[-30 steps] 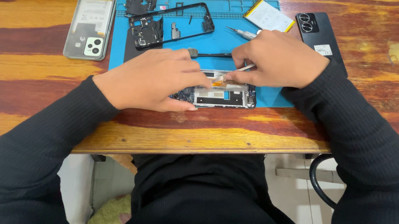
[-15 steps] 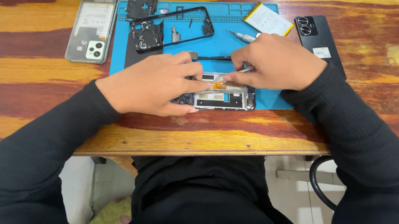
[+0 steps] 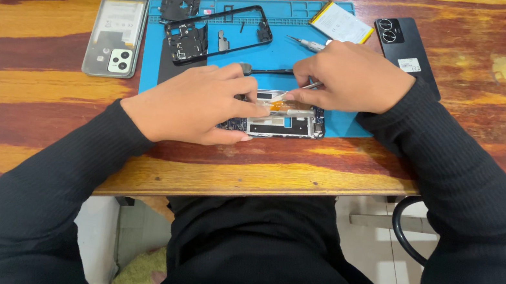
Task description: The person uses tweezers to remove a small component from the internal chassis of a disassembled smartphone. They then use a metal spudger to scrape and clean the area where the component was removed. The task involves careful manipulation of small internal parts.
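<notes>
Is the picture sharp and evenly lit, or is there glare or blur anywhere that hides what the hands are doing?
Head view: even, soft light with faint shadows under the left hand and right hand; mild sheen on the varnished table, no harsh glare; the opened phone and blue mat look sharp; the thin tool in the right hand is small and partly hidden.

An opened smartphone body with exposed silver and dark circuitry (image 3: 281, 123) lay flat, lengthwise left to right, at the near edge of the blue mat. An orange flex strip (image 3: 284, 106) crossed its top. Slim metal tweezers (image 3: 295, 90) slanted down, tips touching that strip.
</notes>
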